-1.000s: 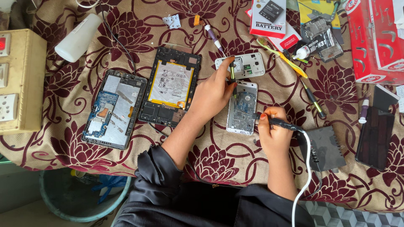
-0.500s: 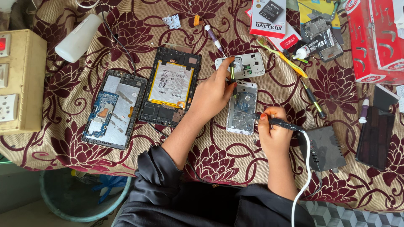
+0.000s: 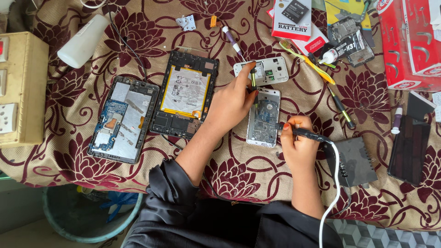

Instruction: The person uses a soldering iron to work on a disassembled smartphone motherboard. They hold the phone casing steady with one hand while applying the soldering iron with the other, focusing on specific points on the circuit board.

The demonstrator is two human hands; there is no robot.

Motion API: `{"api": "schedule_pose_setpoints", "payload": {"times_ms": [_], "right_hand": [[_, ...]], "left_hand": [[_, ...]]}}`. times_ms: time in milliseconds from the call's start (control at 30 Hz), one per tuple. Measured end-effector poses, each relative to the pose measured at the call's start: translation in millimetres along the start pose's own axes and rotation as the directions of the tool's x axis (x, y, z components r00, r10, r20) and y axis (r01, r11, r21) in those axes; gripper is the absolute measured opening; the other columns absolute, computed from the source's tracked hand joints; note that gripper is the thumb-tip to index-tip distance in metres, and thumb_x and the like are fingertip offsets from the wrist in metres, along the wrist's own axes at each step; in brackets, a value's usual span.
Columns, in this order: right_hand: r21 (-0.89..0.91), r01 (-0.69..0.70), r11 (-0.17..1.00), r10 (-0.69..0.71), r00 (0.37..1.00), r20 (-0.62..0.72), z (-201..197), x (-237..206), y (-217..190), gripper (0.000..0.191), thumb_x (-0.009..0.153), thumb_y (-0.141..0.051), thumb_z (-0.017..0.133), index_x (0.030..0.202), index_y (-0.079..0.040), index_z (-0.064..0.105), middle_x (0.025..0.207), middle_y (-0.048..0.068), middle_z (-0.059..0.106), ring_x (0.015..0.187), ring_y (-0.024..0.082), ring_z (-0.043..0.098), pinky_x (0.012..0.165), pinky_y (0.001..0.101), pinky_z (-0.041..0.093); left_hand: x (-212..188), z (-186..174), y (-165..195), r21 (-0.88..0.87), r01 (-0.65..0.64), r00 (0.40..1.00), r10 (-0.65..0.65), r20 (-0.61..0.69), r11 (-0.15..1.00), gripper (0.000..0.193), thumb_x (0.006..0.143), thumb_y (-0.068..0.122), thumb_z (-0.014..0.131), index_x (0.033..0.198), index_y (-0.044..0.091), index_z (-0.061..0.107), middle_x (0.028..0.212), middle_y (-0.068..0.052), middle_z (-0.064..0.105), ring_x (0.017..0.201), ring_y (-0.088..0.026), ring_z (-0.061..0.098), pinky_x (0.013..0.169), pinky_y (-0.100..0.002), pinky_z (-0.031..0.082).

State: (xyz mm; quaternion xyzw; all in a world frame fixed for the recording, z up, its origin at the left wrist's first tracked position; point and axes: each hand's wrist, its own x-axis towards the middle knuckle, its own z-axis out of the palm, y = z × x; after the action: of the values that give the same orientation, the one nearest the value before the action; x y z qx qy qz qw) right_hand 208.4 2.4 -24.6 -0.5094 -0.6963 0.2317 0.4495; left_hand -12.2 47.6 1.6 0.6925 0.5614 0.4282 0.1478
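**Opened phone under two hands on the flowered cloth**

Right now the opened white phone (image 3: 263, 117) lies face down near the middle of the tabletop (image 3: 239, 172), its circuit board showing, just below a second white phone shell (image 3: 266, 71). The left hand (image 3: 232, 103) rests over its upper left corner, grip closed narrow on a thin dark tool (image 3: 252, 79) that stands over the top edge, seemingly to steady the case. The right hand (image 3: 296, 144) has its grip wrapped round a black-handled iron (image 3: 303, 133) with a white cord (image 3: 331, 183), tip laid at the phone's right edge; the cord trails off toward the person, out of the work's way.

Two opened tablets (image 3: 124, 119) (image 3: 185, 94) lie side by side to the left. At the top edge sits a flat red, white and black battery box (image 3: 292, 19); a large red carton (image 3: 411, 43) fills the top right corner. A cream switchboard box (image 3: 20, 89) stands far left, a white bottle (image 3: 82, 41) lying beside it.
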Motion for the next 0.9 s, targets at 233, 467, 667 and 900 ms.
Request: {"api": "schedule_pose_setpoints", "payload": {"times_ms": [233, 467, 667, 900], "right_hand": [[-0.008, 0.004, 1.000, -0.004, 1.000, -0.003, 0.2, -0.3, -1.4, 0.008, 0.097, 0.001, 0.063, 0.101, -0.001, 0.056, 0.077, 0.003, 0.060, 0.064, 0.009, 0.055, 0.058, 0.0257, 0.044], [-0.010, -0.008, 1.000, 0.008, 1.000, 0.007, 0.2, -0.5, -0.1, 0.008, 0.097, 0.002, 0.063, 0.101, -0.001, 0.057, 0.078, 0.004, 0.062, 0.063, 0.008, 0.056, 0.056, 0.0250, 0.044], [0.021, -0.024, 0.999, 0.024, 1.000, 0.015, 0.8, -1.7, 2.3, 0.007, 0.097, 0.002, 0.061, 0.102, 0.000, 0.056, 0.076, 0.003, 0.061, 0.060, 0.007, 0.055, 0.053, 0.0242, 0.042], [-0.004, 0.009, 1.000, -0.009, 1.000, -0.029, -0.3, -2.9, 3.0, 0.007, 0.098, 0.001, 0.063, 0.102, 0.000, 0.058, 0.076, 0.004, 0.061, 0.062, 0.008, 0.055, 0.056, 0.0247, 0.043]], "left_hand": [[-0.1, -0.4, 0.3, 0.007, -0.010, 1.000, 0.010, 0.003, 1.000, 0.071, 0.093, 0.017, 0.074, 0.151, 0.014, 0.034, 0.097, -0.010, 0.072, 0.081, -0.033, 0.073, 0.068, -0.045, 0.057], [0.4, -1.2, 0.9, 0.001, -0.013, 1.000, 0.013, 0.008, 1.000, 0.071, 0.093, 0.016, 0.073, 0.152, 0.013, 0.033, 0.097, -0.010, 0.072, 0.081, -0.033, 0.073, 0.068, -0.045, 0.057], [0.3, -1.4, 1.5, 0.004, -0.009, 1.000, 0.009, 0.012, 1.000, 0.071, 0.093, 0.017, 0.073, 0.152, 0.013, 0.033, 0.097, -0.010, 0.072, 0.081, -0.034, 0.073, 0.068, -0.045, 0.057], [0.4, -0.9, 1.2, 0.004, -0.010, 1.000, 0.010, 0.010, 1.000, 0.071, 0.093, 0.016, 0.073, 0.152, 0.013, 0.033, 0.098, -0.011, 0.072, 0.082, -0.034, 0.073, 0.068, -0.045, 0.057]]}}
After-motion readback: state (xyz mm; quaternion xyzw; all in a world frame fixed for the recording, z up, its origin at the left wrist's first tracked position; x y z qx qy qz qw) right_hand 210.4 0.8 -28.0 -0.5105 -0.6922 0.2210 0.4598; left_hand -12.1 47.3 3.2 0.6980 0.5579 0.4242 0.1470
